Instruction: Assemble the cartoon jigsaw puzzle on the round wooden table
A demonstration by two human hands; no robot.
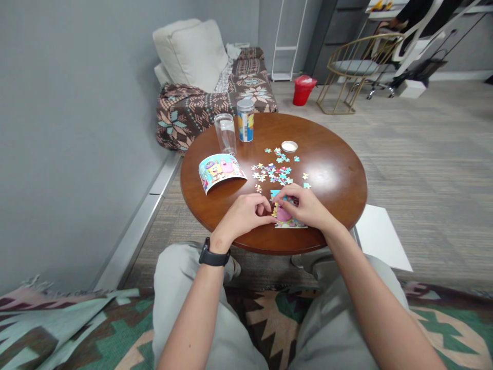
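A partly joined jigsaw puzzle (285,216) with a pink figure lies flat near the front edge of the round wooden table. My right hand (306,205) covers its upper right part, with thumb and index finger pinched on a puzzle piece at the puzzle's left side; the piece is mostly hidden. My left hand (246,213) is at the puzzle's left edge, fingers loosely bent and apart from the thumb, whose tip touches the edge. Loose puzzle pieces (271,173) lie scattered just beyond both hands. A curved picture sheet (221,172) with cartoon figures stands to the left.
On the table (327,154) stand a clear glass (226,134) and a printed can (245,123); a round lid (289,146) lies behind the pieces. A patterned sofa (192,108), red bin (304,91) and gold chair (354,67) are beyond. A person sits at the far right.
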